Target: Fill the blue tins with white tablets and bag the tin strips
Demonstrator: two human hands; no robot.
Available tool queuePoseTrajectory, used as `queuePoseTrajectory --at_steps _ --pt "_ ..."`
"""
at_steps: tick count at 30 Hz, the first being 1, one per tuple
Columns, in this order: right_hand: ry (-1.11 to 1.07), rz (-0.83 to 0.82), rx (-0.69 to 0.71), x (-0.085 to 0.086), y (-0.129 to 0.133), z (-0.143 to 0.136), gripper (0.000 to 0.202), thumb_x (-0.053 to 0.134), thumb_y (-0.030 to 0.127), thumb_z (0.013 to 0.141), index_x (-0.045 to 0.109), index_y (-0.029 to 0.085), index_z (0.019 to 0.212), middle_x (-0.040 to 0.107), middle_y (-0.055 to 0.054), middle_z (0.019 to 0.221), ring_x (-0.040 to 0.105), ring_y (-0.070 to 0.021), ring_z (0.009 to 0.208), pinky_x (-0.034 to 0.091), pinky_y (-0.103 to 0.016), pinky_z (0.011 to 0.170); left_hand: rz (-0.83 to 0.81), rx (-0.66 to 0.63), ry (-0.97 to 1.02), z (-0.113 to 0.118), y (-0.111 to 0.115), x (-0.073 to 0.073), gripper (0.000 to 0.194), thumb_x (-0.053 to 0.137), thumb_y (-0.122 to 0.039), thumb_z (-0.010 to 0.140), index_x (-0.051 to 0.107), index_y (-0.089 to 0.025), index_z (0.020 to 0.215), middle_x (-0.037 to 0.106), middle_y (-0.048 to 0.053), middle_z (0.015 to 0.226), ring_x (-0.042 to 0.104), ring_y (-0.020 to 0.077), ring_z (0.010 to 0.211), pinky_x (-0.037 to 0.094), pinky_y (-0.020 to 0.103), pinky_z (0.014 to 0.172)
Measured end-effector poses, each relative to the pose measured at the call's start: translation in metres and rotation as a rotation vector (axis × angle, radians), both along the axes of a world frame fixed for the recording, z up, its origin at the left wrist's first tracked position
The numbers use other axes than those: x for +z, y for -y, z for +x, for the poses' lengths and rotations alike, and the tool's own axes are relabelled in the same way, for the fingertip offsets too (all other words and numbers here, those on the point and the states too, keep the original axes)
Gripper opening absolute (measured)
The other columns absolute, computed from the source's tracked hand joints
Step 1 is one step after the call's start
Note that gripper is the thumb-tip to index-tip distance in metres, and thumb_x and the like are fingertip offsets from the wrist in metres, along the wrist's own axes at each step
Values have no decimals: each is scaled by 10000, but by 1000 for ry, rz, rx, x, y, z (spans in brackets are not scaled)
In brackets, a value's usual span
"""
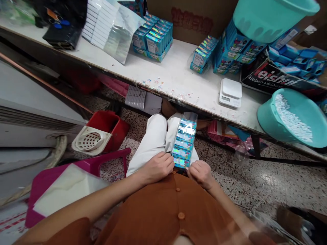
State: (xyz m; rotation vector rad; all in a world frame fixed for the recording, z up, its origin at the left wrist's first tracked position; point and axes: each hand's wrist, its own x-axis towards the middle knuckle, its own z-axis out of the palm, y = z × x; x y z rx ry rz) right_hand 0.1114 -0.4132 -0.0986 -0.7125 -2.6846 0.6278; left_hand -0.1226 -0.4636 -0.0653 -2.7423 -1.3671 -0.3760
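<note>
On my lap lies a clear plastic bag with a row of small blue candy boxes (182,146) inside, their shiny faces turned up. The bag's loose end reaches out past my knees. My left hand (162,165) is closed at its near left corner, fingers curled onto the plastic. At the near right corner my right hand (200,173) pinches the bag's edge between thumb and fingers. The near edge of the bag rests close to my shirt and is partly hidden between the hands.
The white table (178,75) ahead bears trays of candy boxes (154,42), a small scale (230,92) and a turquoise tub (270,126) of white pieces. At left are a red mop bucket (119,127) and a magenta stool (42,180) with plastic sheets (68,187).
</note>
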Motion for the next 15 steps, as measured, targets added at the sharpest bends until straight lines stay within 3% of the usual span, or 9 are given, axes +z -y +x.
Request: queuePoseTrajectory --at_steps 7,12,15 --pt "-13 24 -63 -13 10 6 315 477 242 895 449 229 581 444 5 552 375 -143 576 223 -317 570 -45 108 94 3 7 -17 213 438 -182 880 510 -183 679 530 16 671 490 159 676 350 306 624" --pt "-38 -3 -77 -14 4 3 299 481 234 886 465 223 587 461 1 571 398 -137 583 251 -299 569 -172 301 151 1 8 -28 100 476 -185 849 525 -184 761 563 36 737 514 181 728 376 305 643" --pt "-61 -45 -19 -15 0 10 273 491 273 881 504 220 613 481 -2 581 425 -136 592 286 -288 577 -295 211 198 -6 9 -28 103 453 -161 852 519 -185 777 561 33 746 510 172 717 380 291 635"
